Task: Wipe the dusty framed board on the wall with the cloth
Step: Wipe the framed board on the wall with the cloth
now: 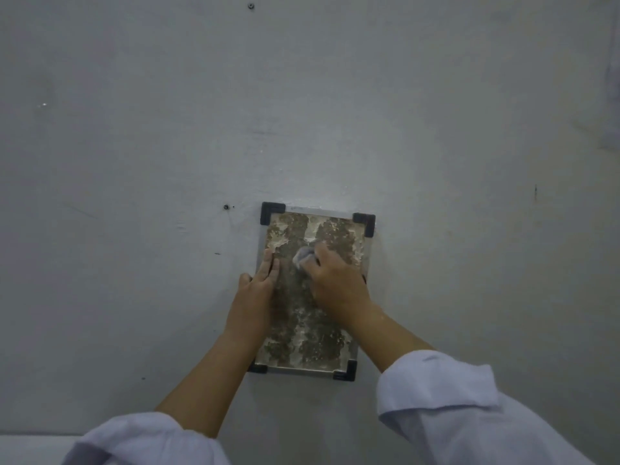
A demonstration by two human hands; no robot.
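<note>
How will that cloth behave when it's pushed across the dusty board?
The cloth is bunched inside the right hand, so it is probably soft and floppy. It likely drags on the crusty board rather than sliding. The left hand lies flat, perhaps steadying the frame.

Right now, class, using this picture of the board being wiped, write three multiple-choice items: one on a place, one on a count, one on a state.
1. Where does the left hand rest?
A. on the board's left edge
B. on the top frame
C. off the wall

2. How many black corner caps show on the framed board?
A. two
B. four
C. six

3. The cloth is:
A. hanging loose
B. bunched in the right hand
C. lying flat

Answers: 1 A, straight fingers lie along that edge; 2 B, one at each corner; 3 B, the fingers curl round it.
</note>
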